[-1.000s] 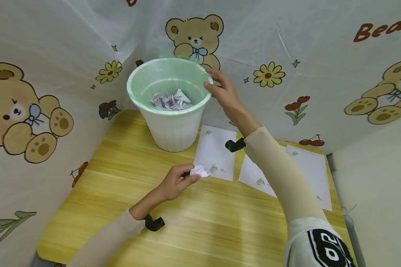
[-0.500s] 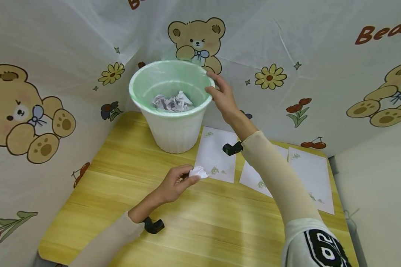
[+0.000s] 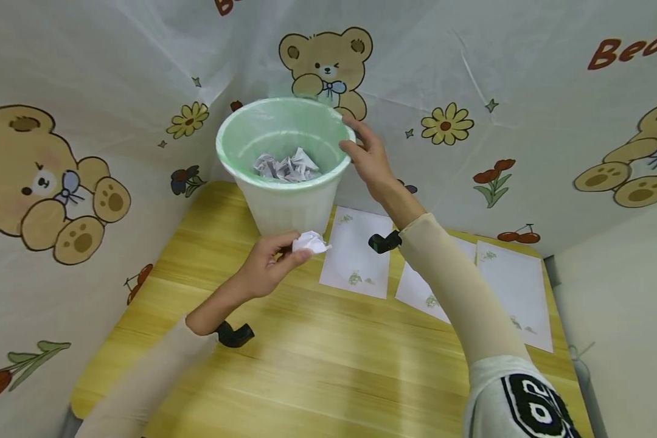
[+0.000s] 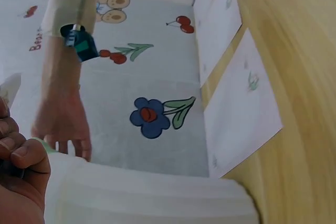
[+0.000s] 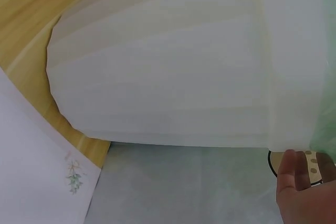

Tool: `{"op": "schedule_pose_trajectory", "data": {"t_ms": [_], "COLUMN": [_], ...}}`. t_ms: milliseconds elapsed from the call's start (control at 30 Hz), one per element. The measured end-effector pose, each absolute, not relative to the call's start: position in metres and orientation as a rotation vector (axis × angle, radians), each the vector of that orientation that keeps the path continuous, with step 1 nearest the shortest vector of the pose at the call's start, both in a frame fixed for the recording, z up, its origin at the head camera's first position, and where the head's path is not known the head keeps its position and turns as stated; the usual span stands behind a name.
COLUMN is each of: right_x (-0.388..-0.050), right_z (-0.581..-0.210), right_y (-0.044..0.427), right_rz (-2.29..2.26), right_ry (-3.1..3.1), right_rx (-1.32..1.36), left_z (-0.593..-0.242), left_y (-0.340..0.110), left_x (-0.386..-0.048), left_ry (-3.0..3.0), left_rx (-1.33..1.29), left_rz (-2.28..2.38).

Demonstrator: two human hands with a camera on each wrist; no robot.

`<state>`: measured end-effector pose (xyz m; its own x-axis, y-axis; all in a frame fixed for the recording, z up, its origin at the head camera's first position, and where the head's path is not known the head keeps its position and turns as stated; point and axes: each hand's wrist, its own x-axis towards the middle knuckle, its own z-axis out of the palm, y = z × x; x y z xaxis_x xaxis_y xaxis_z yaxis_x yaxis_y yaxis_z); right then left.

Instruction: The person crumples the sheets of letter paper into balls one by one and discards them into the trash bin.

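Observation:
My left hand (image 3: 265,264) pinches a crumpled white paper ball (image 3: 311,242) between thumb and fingers, just in front of the bin's lower wall. In the left wrist view, the curled left fingers (image 4: 21,153) show at the left edge. A white trash bin (image 3: 290,207) with a light green liner (image 3: 274,115) stands at the back of the table, several crumpled papers (image 3: 287,165) inside. At its right rim rests my right hand (image 3: 373,159), thumb and fingers spread and fairly straight. The right wrist view has these fingertips touching the rim's outer edge.
Flat printed sheets lie right of the bin: one sheet (image 3: 356,255) beside it, another (image 3: 421,292) partly under the right arm, a third (image 3: 517,292) farther right. The wooden table (image 3: 328,365) meets a bear-patterned cloth (image 3: 405,79) behind the bin.
My left hand has moved up and slightly left with the paper ball, from over the table to in front of the bin. The right hand stays at the rim.

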<state>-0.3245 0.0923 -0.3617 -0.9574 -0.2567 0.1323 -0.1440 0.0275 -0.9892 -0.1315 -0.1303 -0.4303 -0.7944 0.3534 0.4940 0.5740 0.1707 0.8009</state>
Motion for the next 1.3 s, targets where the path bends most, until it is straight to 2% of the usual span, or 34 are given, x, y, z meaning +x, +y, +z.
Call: {"op": "schedule_pose_trajectory", "data": {"t_ms": [600,933,1300], "right_x": [-0.327,-0.328,-0.324], "right_z": [-0.358,-0.360,-0.361], "right_y": [0.093,0.097,0.095], "right_rz": [-2.106,-2.085,-2.054], "right_ry": [2.183,2.199,2.212], "right_rx": [-0.460,-0.457,-0.467], "left_z": [-0.313,-0.292,-0.277], "left_y": [-0.173,-0.186,-0.198], "left_x": [-0.196,-0.232,-0.264], "left_ry": [-2.217,-2.499,-2.720], "left_rx": [-0.962,-0.799,-0.833], "left_rz": [-1.337,-1.189,-0.795]}}
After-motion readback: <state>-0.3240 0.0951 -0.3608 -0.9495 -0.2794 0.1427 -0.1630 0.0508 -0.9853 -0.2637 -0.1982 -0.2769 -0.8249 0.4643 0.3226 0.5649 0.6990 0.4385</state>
